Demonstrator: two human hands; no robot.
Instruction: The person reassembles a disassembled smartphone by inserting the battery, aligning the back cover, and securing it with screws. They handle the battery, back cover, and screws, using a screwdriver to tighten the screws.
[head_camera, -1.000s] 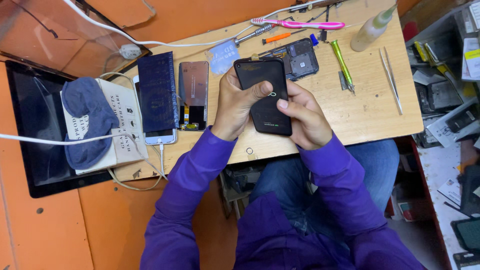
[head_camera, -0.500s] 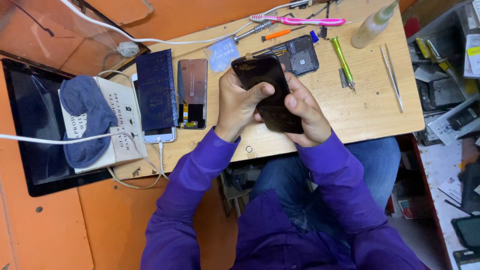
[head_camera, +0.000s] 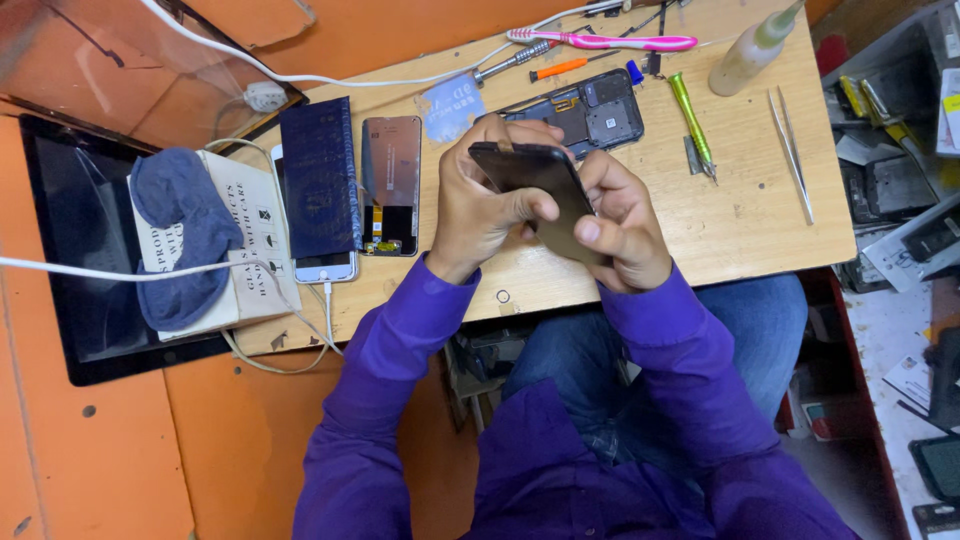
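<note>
head view puts my left hand and right hand together over the near edge of the pale wooden worktop, both closed around a flat black phone-shaped panel that is tilted up off the wood. my left fingers are curled over its far end with the thumb pressed across its face; my right fingers cup it from below, the thumb tip on its lower edge. to the right of my hands the wood is bare up to the thin steel tweezers near the right edge, so that side is open. to the left it is crowded: a phone screen part with a brownish glass face lies near my left wrist, then a dark blue flat pouch, then a white cardboard box with a blue cloth on it. just behind my knuckles lies an opened black phone body with its insides showing, with a green-handled tool beside it and a pink toothbrush along the far edge.
</note>
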